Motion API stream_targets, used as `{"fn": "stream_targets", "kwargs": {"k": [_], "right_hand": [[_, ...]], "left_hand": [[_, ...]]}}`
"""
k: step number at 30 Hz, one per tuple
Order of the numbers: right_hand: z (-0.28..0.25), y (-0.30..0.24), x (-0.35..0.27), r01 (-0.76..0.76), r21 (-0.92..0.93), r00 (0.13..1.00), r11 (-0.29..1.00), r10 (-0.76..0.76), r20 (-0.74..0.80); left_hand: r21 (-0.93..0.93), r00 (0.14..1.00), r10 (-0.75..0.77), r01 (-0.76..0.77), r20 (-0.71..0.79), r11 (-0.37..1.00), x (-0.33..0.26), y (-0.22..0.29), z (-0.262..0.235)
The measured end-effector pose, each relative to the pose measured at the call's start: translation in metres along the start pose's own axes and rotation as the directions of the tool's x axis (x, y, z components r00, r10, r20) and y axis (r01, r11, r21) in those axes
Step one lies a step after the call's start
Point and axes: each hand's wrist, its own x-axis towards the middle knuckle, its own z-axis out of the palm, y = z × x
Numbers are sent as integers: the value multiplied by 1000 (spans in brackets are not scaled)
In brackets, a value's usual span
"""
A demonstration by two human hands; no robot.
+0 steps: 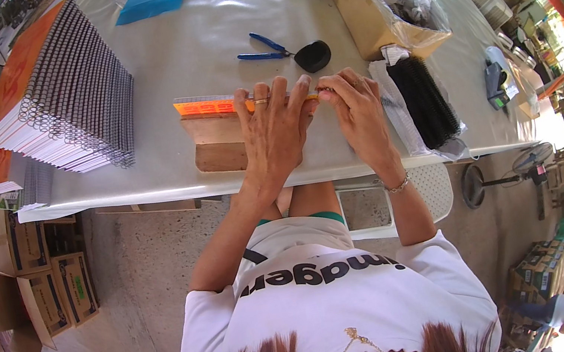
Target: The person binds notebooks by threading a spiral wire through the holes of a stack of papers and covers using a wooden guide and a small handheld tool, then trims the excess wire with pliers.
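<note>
My left hand (267, 122) lies across a thin orange-edged booklet (206, 106), its fingers bent over the edge and gripping it. The booklet rests along a wooden block (217, 142) near the table's front edge. My right hand (358, 106) is closed in a pinch at the booklet's right end, close to my left fingertips; the small thing between its fingers is too hidden to name. Beyond my hands lie blue-handled pliers (264, 47), with a black rounded object (313, 56) at their tip. Right of my right hand, a bundle of black binding coils (424, 102) lies on white wrapping.
A tall stack of spiral-bound notebooks (59, 87) stands at the left. A cardboard box (356, 16) holding a plastic bag is at the back right, and a blue sheet (149, 2) lies at the back. A white stool (430, 191) stands below the table edge.
</note>
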Motion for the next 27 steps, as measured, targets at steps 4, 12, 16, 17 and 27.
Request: {"fn": "stream_targets", "kwargs": {"k": [4, 12, 16, 17, 27], "right_hand": [[6, 0, -1, -9, 90, 999, 996, 13, -46], [25, -5, -5, -154, 487, 981, 860, 194, -33], [19, -4, -4, -18, 162, 998, 987, 28, -62], [18, -4, -4, -23, 148, 997, 989, 33, -64], [19, -16, 1, -187, 291, 966, 938, 229, -119]], "left_hand": [[10, 1000, 1, 0, -10, 1000, 0, 0, 1], [-32, 1000, -8, 7, -25, 999, -4, 1, 1], [-63, 999, -11, 13, 31, 998, -5, 0, -1], [-62, 999, -12, 15, 50, 998, -5, -1, -1], [-69, 998, 13, -10, 53, 998, -6, -6, -5]]}}
